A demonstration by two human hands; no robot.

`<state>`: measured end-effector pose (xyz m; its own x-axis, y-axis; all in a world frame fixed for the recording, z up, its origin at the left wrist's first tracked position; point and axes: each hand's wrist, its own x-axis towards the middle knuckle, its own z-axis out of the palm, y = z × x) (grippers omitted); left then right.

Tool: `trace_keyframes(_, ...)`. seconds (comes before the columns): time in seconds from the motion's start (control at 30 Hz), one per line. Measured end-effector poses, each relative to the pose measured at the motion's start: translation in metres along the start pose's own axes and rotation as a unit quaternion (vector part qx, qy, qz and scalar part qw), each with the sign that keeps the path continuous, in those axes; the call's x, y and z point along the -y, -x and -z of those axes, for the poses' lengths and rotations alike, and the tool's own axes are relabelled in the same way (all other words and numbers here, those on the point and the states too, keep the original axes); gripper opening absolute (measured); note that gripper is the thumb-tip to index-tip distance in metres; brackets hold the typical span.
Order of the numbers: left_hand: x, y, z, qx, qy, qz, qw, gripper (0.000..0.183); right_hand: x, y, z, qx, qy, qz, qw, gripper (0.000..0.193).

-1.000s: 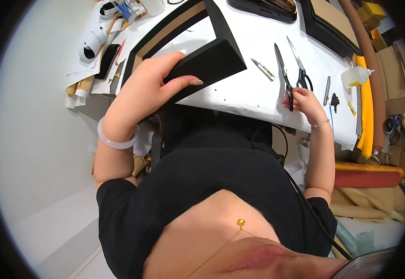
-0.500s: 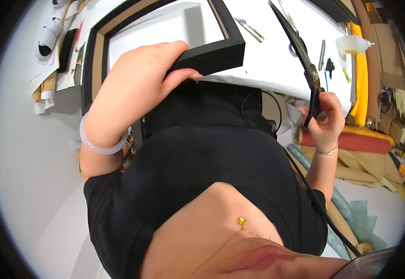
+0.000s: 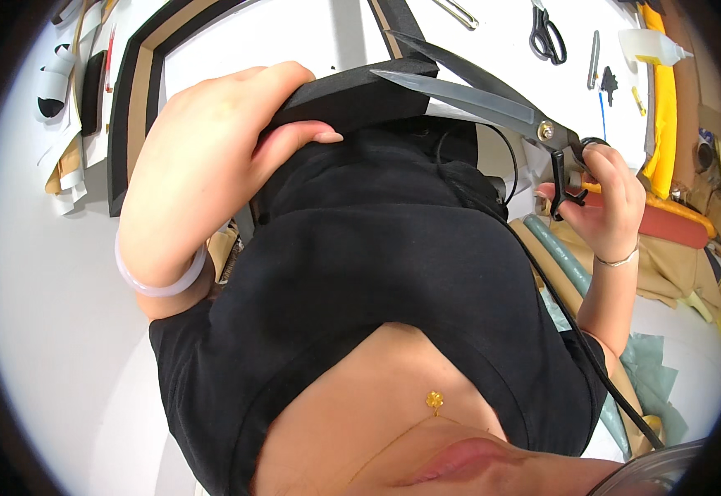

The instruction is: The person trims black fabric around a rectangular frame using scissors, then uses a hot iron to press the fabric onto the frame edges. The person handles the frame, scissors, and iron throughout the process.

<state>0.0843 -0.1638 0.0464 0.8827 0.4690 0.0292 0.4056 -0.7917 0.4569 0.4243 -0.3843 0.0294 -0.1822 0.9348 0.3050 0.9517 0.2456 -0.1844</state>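
My left hand (image 3: 212, 136) is closed round the near side of a black-covered rectangular frame (image 3: 340, 95), thumb below and fingers over the top. Tan inner edges show on the frame's left side. In my right hand (image 3: 608, 194) is a large pair of black-handled scissors (image 3: 493, 99), its fingers and thumb in the handle loops. The scissor blades are spread and point left. Their tips lie over the frame's near right corner; whether they touch it I cannot tell.
On the white table (image 3: 501, 50) lie small black scissors (image 3: 547, 37), a metal tool (image 3: 457, 11), a grey stick (image 3: 594, 59) and a white glue bottle (image 3: 654, 47). Rolls of material, one red (image 3: 666, 219), stand at the right. A black cable (image 3: 555, 318) runs down past my right side.
The scissors have opened and swung left, bringing their blades to the frame's corner. My left hand and the frame have shifted slightly left and been tilted.
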Motion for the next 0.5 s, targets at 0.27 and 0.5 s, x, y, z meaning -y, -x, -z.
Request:
trace_keyframes(0.27,0.001,-0.002,0.006,0.013,0.024,0.001,1.000,0.029,-0.009,-0.003,-0.009,-0.001,-0.020,0.008,1.000,0.067)
trace_keyframes(0.5,0.001,-0.003,0.013,0.040,0.045,0.010,0.998,0.028,-0.016,-0.007,-0.016,0.011,-0.081,0.009,0.997,0.071)
